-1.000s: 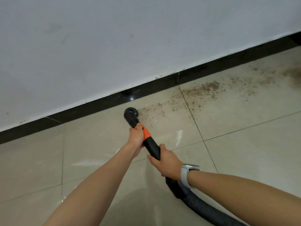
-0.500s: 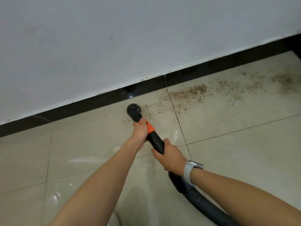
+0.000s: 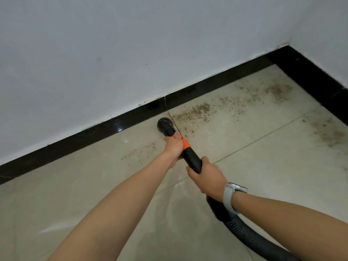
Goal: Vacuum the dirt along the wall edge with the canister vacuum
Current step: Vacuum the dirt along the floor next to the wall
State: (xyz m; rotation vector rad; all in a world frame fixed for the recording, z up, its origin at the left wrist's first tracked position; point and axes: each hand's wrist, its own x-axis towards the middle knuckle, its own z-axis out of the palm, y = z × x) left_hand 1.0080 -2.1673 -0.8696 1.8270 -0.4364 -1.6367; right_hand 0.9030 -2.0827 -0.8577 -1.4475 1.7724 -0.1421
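Observation:
A black vacuum wand with an orange band (image 3: pixel 185 143) ends in a round black nozzle (image 3: pixel 165 125) set on the tile close to the black baseboard (image 3: pixel 98 136). My left hand (image 3: pixel 173 146) grips the wand just behind the nozzle. Further back, my right hand (image 3: pixel 206 176) grips the black tube, a grey watch on its wrist. The ribbed hose (image 3: pixel 246 236) trails off to the lower right. Brown dirt (image 3: pixel 195 112) lies right of the nozzle along the wall, and a thin scatter of dirt (image 3: pixel 139 152) lies left of my left hand. The canister is out of view.
A white wall (image 3: pixel 131 53) rises behind the baseboard. It meets a second wall at a corner (image 3: pixel 288 46) on the right. More dirt patches (image 3: pixel 278 91) lie near that corner, and another dirt patch (image 3: pixel 331 132) lies by the right baseboard. Beige floor tiles (image 3: pixel 56 194) spread to the left.
The nozzle has moved right along the baseboard up to the tile joint and the denser dirt. My view has swung right, and the room corner now shows.

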